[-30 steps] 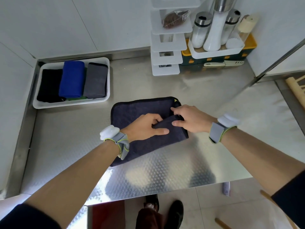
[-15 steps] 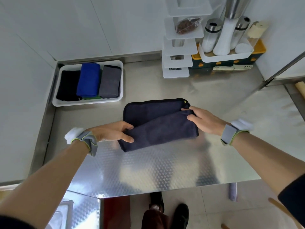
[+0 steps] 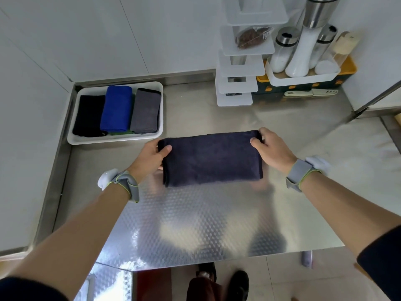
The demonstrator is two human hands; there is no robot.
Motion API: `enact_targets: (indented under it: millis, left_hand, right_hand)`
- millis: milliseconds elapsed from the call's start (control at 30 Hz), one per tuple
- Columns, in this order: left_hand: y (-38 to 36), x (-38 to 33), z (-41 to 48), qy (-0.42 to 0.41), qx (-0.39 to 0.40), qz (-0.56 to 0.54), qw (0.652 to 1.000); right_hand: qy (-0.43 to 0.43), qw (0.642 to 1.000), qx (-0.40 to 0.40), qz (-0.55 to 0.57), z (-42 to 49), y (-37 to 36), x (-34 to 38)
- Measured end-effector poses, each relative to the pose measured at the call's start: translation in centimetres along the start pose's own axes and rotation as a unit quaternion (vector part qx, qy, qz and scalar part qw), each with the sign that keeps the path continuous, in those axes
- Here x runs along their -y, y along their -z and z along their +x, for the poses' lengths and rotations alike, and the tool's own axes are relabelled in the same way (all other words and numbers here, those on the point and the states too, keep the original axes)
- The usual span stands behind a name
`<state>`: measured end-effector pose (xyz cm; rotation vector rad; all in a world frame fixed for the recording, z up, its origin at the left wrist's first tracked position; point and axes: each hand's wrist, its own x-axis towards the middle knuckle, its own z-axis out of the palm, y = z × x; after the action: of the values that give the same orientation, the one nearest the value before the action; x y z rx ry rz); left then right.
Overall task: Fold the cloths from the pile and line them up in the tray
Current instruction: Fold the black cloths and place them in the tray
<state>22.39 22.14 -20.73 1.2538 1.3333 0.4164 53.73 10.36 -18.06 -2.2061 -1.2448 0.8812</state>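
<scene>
Both hands, left hand [image 3: 149, 158] and right hand [image 3: 272, 148], pinch the ends of the folded navy terry cloth [image 3: 211, 158] with curled fingers, just right of the white plastic tray [image 3: 115, 140].

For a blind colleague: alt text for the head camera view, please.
A person's left hand and right hand hold a folded navy cloth by its short ends at a steel counter. Back left, a white tray holds a black cloth, a blue cloth and a grey cloth side by side.
</scene>
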Motion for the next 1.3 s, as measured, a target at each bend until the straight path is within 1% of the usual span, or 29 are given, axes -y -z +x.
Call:
enact_targets:
  millis: [233,267,333,400,467,567,600,633,667,733,800,900,1000,1067,1133,1300]
  left_hand:
    - [-0.2,1.0,2.2,0.02,-0.066,0.049,0.996]
    - [-0.2,1.0,2.4,0.018,-0.081,0.068,0.994]
    - [-0.3,0.9,2.5,-0.004,-0.118,0.154,0.981]
    - [-0.6,1.0,2.0,-0.042,-0.152,0.255,0.954]
    - [-1.6,1.2,0.8,-0.106,-0.185,0.332,0.919]
    - [-3.7,1.3,-1.4,-0.188,-0.234,0.448,0.842]
    - [-4.5,1.3,-1.9,-0.211,-0.234,0.475,0.821]
    - [-5.3,1.3,-2.3,-0.235,-0.22,0.49,0.81]
    - [-6.2,1.3,-2.6,-0.258,-0.195,0.495,0.806]
    - [-8.3,1.6,-2.8,-0.299,-0.133,0.498,0.803]
    - [-10.3,2.1,-2.7,-0.319,-0.087,0.51,0.794]
    - [-11.8,3.0,-2.1,-0.314,-0.063,0.54,0.779]
    - [-10.8,4.2,-1.4,-0.324,-0.057,0.577,0.747]
    - [-9.4,4.7,-1.0,-0.327,-0.056,0.588,0.737]
    - [-7.9,5.0,-0.8,-0.321,-0.065,0.591,0.737]
    - [-6.2,5.2,-1.0,-0.295,-0.089,0.585,0.75]
  right_hand:
    - [-0.05,0.998,-0.039,-0.021,1.8,-0.8,0.0]
    - [-0.05,0.997,-0.045,-0.027,1.9,-1.0,-0.1]
    - [-0.043,0.997,-0.054,-0.042,2.0,-1.4,-0.1]
    - [-0.036,0.995,-0.062,-0.064,1.8,-1.9,-0.2]
    - [-0.027,0.993,-0.077,-0.09,1.3,-2.5,-0.4]
    - [0.027,0.978,-0.137,-0.153,0.3,-3.5,-0.4]
    - [0.057,0.966,-0.164,-0.194,-0.2,-3.9,-0.2]
    - [0.091,0.949,-0.187,-0.236,-0.6,-4.3,0.1]
    - [0.129,0.934,-0.2,-0.266,-1.0,-4.8,0.4]
    - [0.195,0.921,-0.181,-0.284,-1.8,-6.2,1.2]
    - [0.233,0.92,-0.125,-0.29,-2.2,-8.0,1.6]
    - [0.228,0.922,-0.054,-0.309,-1.9,-10.0,0.8]
    - [0.225,0.909,-0.041,-0.348,-1.1,-10.1,-0.9]
    - [0.226,0.901,-0.035,-0.368,-0.6,-9.6,-1.8]
    - [0.214,0.902,-0.032,-0.374,-0.2,-8.9,-2.5]
    - [0.168,0.912,-0.043,-0.372,-0.1,-7.3,-4.4]
